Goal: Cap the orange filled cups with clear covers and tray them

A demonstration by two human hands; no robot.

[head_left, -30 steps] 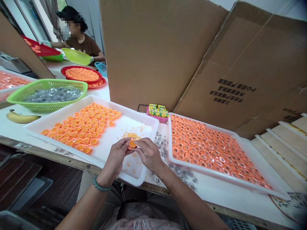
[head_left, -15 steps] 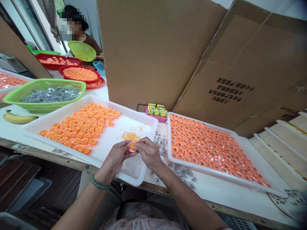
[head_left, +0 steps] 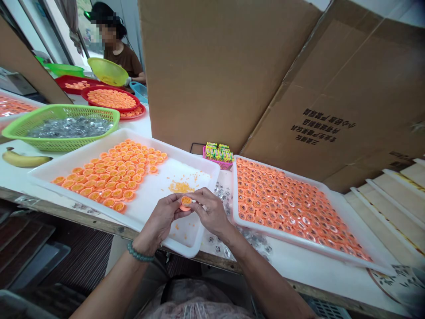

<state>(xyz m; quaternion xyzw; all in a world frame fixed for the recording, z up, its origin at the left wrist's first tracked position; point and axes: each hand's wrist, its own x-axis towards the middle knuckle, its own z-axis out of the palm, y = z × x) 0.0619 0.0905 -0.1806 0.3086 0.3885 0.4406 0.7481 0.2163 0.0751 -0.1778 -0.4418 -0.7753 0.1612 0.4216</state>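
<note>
My left hand [head_left: 161, 219] and my right hand [head_left: 210, 212] meet over the near right part of a white tray [head_left: 156, 195]. Between their fingertips they pinch one small orange cup [head_left: 185, 202] with yellow filling. Rows of the same filled orange cups [head_left: 111, 175] cover the tray's left half. A small heap of yellow bits [head_left: 180, 187] lies on the tray just beyond my fingers. To the right, a second white tray [head_left: 318, 248] is packed with orange cups [head_left: 288, 204] under clear lids.
Loose clear lids [head_left: 222, 195] lie on the table between the trays. A green basket [head_left: 63, 126] of clear lids, a banana [head_left: 23, 159] and a small pink basket [head_left: 218, 155] stand behind. Cardboard sheets [head_left: 212, 66] wall the back. Another person [head_left: 117, 53] works at far left with red trays [head_left: 111, 99].
My hands stay together on the orange cup, shifted slightly up. The other person has lowered the yellow-green bowl and sat more upright.
</note>
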